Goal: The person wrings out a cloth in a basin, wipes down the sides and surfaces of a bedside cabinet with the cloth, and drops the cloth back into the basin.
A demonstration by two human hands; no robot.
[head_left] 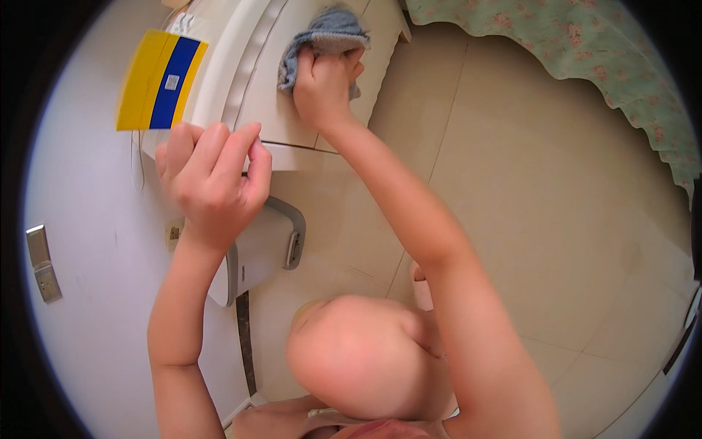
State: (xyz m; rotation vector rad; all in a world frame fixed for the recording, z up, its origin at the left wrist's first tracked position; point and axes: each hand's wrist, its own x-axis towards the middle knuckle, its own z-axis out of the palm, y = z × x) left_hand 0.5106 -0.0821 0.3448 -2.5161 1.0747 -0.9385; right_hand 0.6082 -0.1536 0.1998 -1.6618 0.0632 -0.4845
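Observation:
My right hand [322, 89] grips a blue-grey cloth [333, 33], bunched up and pressed against the front of a white cabinet [287, 110]. Part of the cloth spreads out beyond my fingers. My left hand [216, 175] is raised near the cabinet's close left corner, its fingers curled inward. The inside of that hand is turned away, so whatever it may hold is hidden. Just beyond it, a yellow and blue card [162, 80] hangs at the cabinet's left side.
Below my left hand, a white and grey appliance or bin [256, 245] stands against the wall. A wall socket [45, 263] is at far left. Tiled floor [526, 205] stretches right, toward a green floral cloth hanging [578, 36]. My bent knee [358, 351] is in the lower middle.

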